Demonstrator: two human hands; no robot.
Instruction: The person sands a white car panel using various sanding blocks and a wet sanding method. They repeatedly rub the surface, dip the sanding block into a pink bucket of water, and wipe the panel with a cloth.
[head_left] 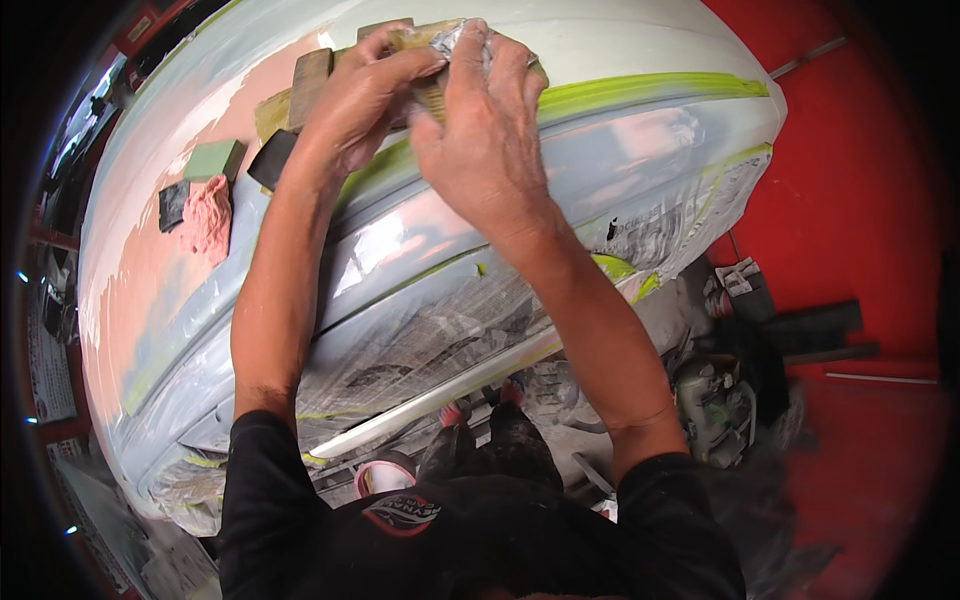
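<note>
Both my hands meet at the far side of a curved car body panel (600, 150) patched in white, grey and pink. My left hand (375, 85) pinches the left edge of a tan-yellow piece (435, 90), perhaps sandpaper. My right hand (490, 130) curls its fingers over the piece and a crumpled whitish bit (447, 40). The fingers partly hide both, so their exact kind is unclear. Beside my left hand lie a brown block (310, 80) and a black block (271, 160). Farther left, a pink crumpled cloth (207, 220) lies against a green block (213, 160).
Yellow-green masking tape (660, 92) runs along the panel, with masking sheets (450, 335) covering its lower part. Below my arms are a pink-rimmed tub (384, 477) and my feet. A grey-green cluttered object (715, 405) stands on the right, near a red surface (850, 180).
</note>
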